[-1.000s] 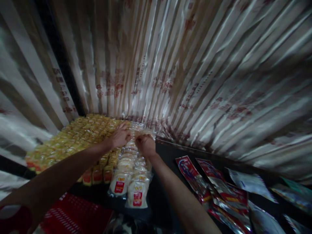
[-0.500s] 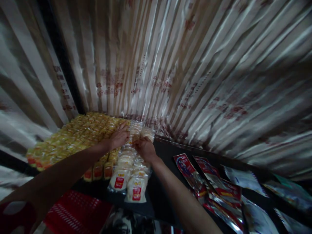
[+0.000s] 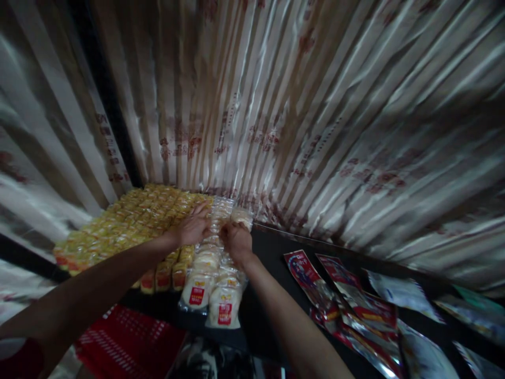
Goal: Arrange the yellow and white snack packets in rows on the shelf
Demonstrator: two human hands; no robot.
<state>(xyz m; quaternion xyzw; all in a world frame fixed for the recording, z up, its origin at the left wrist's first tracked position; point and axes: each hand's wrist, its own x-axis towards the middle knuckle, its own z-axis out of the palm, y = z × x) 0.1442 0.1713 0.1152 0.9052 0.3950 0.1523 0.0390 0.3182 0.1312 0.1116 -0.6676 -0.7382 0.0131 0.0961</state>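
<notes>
Rows of small yellow wrapped cakes (image 3: 118, 221) lie at the left, packed closely. Beside them stand two rows of white round breads in clear wrappers (image 3: 224, 305), with red labels on the front ones. My left hand (image 3: 193, 227) rests with fingers stretched out where the yellow and white rows meet. On the right-hand white row, my right hand (image 3: 238, 239) has its fingers curled around a wrapped white bread; its fingertips are partly hidden.
A black surface (image 3: 268, 252) carries the goods. Red and silver food packets (image 3: 311, 284) and pale bags (image 3: 402, 295) lie at the right. A red plastic basket (image 3: 130, 342) is at the lower left. Printed pleated sheeting (image 3: 252, 116) hangs behind.
The whole view has shifted slightly, so things appear a little further right. Both hands stay at nearly the same spots on the packs, the right one a bit more curled.
</notes>
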